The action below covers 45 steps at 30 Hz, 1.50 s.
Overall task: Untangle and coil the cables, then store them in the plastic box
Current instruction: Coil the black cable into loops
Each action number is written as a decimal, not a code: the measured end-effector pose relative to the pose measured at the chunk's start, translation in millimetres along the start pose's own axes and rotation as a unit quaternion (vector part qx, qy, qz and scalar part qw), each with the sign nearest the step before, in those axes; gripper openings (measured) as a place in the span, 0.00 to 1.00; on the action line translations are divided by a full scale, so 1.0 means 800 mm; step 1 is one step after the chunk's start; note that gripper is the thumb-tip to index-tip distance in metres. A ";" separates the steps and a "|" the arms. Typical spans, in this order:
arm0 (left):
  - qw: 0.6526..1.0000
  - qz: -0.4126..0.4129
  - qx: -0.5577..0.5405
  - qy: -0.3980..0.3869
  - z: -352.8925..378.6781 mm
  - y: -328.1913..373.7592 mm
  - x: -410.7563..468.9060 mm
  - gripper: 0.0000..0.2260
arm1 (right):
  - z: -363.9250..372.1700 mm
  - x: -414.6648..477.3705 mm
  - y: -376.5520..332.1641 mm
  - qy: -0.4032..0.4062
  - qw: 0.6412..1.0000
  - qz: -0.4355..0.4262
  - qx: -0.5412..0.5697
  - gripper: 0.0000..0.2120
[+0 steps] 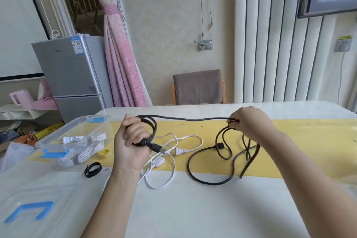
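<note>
Across lower centre, black cable [220, 145] slack sprawls limp on the table [193, 208]. Above, left hand [129, 141] clenches the started coil; right hand [249, 121] seemingly pinches the span. Supple and light, so grip near the coil. Plastic box [77, 121] waits mid-left.

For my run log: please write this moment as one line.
step: coiling black cable | left hand: grips coil | right hand: pinches cable | white cable: loose on table | plastic box: white bundles inside

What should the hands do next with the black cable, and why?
Probably the right hand should bring its stretch of black cable to the left hand as another loop: that hand holds a coil, and much cable lies loose on the table.
</note>
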<state>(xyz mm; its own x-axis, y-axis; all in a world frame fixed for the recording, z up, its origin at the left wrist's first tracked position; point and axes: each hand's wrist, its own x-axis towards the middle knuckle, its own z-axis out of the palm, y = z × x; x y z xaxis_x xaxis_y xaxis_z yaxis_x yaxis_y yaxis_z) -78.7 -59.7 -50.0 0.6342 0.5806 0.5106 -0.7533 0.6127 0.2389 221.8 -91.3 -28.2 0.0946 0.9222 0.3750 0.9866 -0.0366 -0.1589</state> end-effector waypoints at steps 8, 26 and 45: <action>0.806 0.392 0.193 0.400 0.023 0.015 -0.004 0.15 | 0.052 -0.048 -0.130 -0.105 0.948 -0.250 -0.165 0.10; 0.529 0.435 0.563 0.463 0.020 0.003 0.001 0.18 | 0.025 -0.080 -0.175 -0.097 0.928 -0.317 -0.170 0.16; 0.589 -0.210 0.741 0.246 -0.006 -0.062 0.011 0.31 | -0.071 -0.034 -0.071 0.170 0.968 -0.183 0.015 0.06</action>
<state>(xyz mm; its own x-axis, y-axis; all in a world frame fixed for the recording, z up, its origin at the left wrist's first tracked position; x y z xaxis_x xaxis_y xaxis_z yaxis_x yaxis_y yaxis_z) -35.2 -82.3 -61.3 0.5178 0.8531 -0.0637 0.3940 -0.1717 0.9029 170.7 -136.2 22.3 -0.2174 0.6905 0.6899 0.9586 0.2843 0.0175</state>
